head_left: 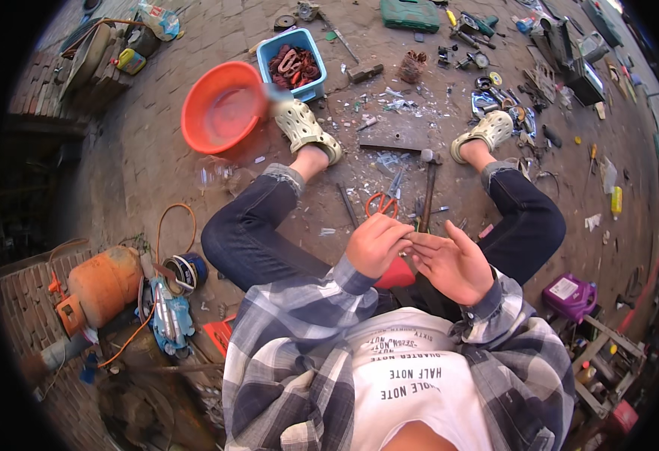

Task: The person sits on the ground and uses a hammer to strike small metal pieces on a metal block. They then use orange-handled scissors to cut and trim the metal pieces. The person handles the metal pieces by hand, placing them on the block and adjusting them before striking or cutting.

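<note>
In front of my lap both hands meet at the fingertips. My left hand [374, 245] has its fingers curled and pressed against the fingertips of my right hand; whether a small thing lies between them I cannot make out. My right hand [455, 264] is opened out flat, thumb raised and fingers straight. Just beyond them on the ground lie orange-handled scissors [383, 204] and a hammer [429, 177] with a wooden handle. A flat metal bar [401, 146] rests across the ground between my feet. Something red [397, 273] shows below my hands, partly hidden.
Far left stand an orange basin [207, 129] and a blue tub [316, 92] of dark red pieces. A second hammer [365, 73] lies nearby. Metal parts [506, 105] and litter surround my right foot. An orange gas cylinder [105, 282] stands left, a purple jug [570, 296] right.
</note>
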{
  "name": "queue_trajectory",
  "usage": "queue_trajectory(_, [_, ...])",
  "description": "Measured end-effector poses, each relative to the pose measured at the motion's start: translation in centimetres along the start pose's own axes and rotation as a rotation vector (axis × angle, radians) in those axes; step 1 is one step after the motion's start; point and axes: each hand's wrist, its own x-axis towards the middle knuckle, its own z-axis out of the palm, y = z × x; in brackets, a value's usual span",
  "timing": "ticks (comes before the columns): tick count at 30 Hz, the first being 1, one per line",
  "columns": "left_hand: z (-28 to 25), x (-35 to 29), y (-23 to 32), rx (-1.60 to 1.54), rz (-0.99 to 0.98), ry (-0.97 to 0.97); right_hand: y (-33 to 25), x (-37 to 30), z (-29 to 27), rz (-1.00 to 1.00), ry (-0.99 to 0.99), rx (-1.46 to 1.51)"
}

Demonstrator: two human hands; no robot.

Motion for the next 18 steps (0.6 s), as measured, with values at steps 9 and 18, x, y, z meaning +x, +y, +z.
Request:
queue_trajectory(9, [-0.59, 0.12, 0.27, -0.268, -0.238, 0.007, 1.00, 0.37, -0.40, -0.094, 0.045, -0.234])
queue_trajectory(18, [-0.61, 0.10, -0.06, -0.633, -0.491, 0.071, 0.53, 0.54, 0.07, -0.265, -0.161, -0.421])
